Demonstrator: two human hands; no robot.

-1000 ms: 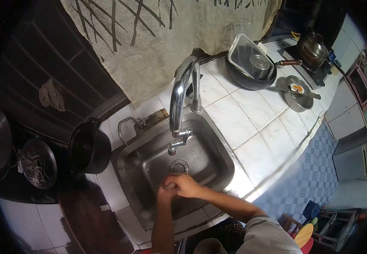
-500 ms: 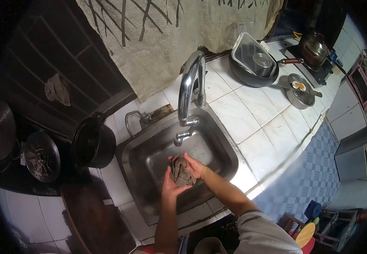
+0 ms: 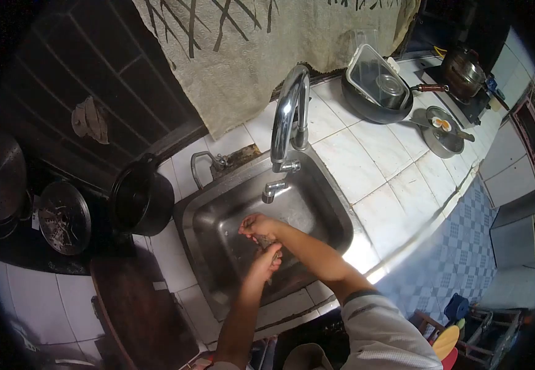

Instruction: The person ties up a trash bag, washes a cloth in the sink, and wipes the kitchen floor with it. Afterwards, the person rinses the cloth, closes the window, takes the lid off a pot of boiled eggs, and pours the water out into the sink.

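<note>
A white tiled countertop [image 3: 397, 213] runs to the far right, with a patterned curtain [image 3: 243, 68] hanging behind it. Set into the near part is a stainless steel sink [image 3: 320, 216], and both hands are over its basin.

The right forearm, below a light grey sleeve [image 3: 378, 327], slants from the near right toward the far left. The left forearm reaches up from the near edge, leaning slightly right.

A chrome faucet [image 3: 285, 114] arches over the far side of the sink, its jointed outlet beyond the hands. A black pot [image 3: 159, 206] stands left of the sink; a dark wok [image 3: 372, 112] at the far right carries a clear plastic container [image 3: 369, 71].

The right hand [image 3: 260, 226] is the farther one, back upward and fingers curled down to the left; whether they close on anything I cannot tell. The left hand [image 3: 266, 262], just nearer, is clasped round a bunched grey-brown cloth [image 3: 267, 242], thumb laid along it. The cloth sits between the two hands, mostly hidden by them.
</note>
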